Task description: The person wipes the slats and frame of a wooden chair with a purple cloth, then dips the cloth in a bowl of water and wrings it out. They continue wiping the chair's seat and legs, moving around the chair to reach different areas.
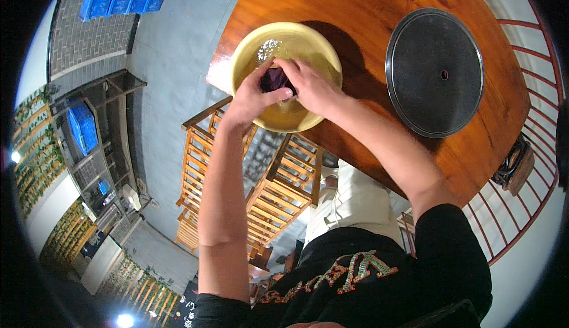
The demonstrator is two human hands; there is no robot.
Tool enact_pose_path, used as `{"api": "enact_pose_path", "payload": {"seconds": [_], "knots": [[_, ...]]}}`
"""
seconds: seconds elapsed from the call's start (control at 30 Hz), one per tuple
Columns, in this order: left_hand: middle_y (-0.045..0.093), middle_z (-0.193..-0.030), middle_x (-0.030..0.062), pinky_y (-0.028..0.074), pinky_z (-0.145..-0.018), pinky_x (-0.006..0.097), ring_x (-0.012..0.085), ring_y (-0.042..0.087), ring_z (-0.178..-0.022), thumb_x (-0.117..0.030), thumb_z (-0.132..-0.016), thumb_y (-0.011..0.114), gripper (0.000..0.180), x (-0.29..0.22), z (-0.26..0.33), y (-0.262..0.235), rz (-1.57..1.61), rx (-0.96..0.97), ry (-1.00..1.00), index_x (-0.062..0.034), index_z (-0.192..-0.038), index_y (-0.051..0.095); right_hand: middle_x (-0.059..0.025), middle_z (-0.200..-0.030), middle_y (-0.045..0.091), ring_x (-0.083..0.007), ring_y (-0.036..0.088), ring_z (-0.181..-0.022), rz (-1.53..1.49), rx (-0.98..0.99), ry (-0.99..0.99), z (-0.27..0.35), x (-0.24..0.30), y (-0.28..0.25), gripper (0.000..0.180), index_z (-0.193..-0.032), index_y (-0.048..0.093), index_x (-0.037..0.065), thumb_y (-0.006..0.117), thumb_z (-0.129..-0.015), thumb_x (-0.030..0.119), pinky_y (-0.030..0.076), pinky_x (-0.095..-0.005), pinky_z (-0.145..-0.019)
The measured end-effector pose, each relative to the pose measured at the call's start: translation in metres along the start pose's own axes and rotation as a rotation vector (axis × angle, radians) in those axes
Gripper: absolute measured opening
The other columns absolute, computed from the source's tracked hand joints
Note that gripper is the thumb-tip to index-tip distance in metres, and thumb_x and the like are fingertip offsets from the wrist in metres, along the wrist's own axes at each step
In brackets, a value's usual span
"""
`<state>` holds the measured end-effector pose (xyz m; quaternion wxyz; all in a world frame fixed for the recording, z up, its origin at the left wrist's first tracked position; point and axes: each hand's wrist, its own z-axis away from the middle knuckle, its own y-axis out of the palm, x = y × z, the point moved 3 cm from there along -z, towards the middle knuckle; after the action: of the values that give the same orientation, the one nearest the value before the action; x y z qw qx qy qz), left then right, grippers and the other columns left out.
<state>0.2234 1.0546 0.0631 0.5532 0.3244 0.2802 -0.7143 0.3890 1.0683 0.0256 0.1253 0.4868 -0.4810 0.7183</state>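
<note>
While cupped together, hands (284,91) clasp purple lump (274,79)

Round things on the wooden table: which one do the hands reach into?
The yellow bowl at the table's near-left edge; both the left hand and right hand grip a dark purple thing inside. The flat grey metal lid lies untouched.

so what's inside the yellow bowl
Shallow water and a dark purple item, gripped by the left hand and right hand in the yellow bowl. The hands cover most of it.
</note>
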Motion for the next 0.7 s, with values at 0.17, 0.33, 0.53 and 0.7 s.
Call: {"api": "enact_pose_path", "payload": {"seconds": [0.17, 0.33, 0.53, 0.7], "knots": [[0.068, -0.128, 0.0077, 0.048, -0.106, 0.039, 0.0218, 0.061, -0.122, -0.017, -0.068, 0.099, 0.076, -0.008, -0.024, -0.006, -0.408, 0.165, -0.071, -0.0019, -0.131, 0.059, -0.0063, -0.107, 0.06, -0.0214, 0.06, -0.097, 0.631, -0.228, -0.509, -0.023, 0.009, -0.01, 0.045, -0.129, 0.063, 0.004, 0.065, -0.088, 0.022, 0.055, -0.0348, -0.089], [0.073, -0.114, 0.0152, 0.053, -0.097, 0.041, 0.0293, 0.068, -0.111, -0.022, -0.068, 0.096, 0.069, -0.002, -0.025, 0.006, -0.628, 0.026, 0.028, -0.0007, -0.124, 0.061, -0.0054, -0.091, 0.067, -0.023, 0.069, -0.086, 0.861, -0.088, -0.436, -0.039, 0.009, -0.007, 0.013, -0.094, 0.068, 0.008, 0.065, -0.087, 0.019, 0.058, -0.0323, -0.077], [0.075, -0.101, 0.0226, 0.057, -0.086, 0.049, 0.0407, 0.071, -0.102, -0.025, -0.084, 0.075, 0.039, 0.006, -0.024, 0.009, -1.14, -0.192, 0.013, -0.0034, -0.113, 0.062, -0.0166, -0.077, 0.075, -0.0302, 0.077, -0.074, 0.527, 0.123, -0.239, -0.042, -0.006, 0.001, 0.008, -0.087, 0.072, 0.006, 0.067, -0.086, 0.012, 0.063, -0.0422, -0.066], [0.074, -0.103, 0.0173, 0.057, -0.084, 0.049, 0.0382, 0.071, -0.101, -0.014, -0.09, 0.063, 0.022, 0.011, -0.021, 0.002, -1.366, -0.174, 0.179, -0.0061, -0.11, 0.061, -0.0206, -0.083, 0.076, -0.0342, 0.077, -0.079, 0.252, 0.294, 0.141, -0.035, 0.004, 0.0, 0.011, -0.084, 0.076, 0.003, 0.069, -0.084, 0.012, 0.062, -0.0457, -0.073]]}}
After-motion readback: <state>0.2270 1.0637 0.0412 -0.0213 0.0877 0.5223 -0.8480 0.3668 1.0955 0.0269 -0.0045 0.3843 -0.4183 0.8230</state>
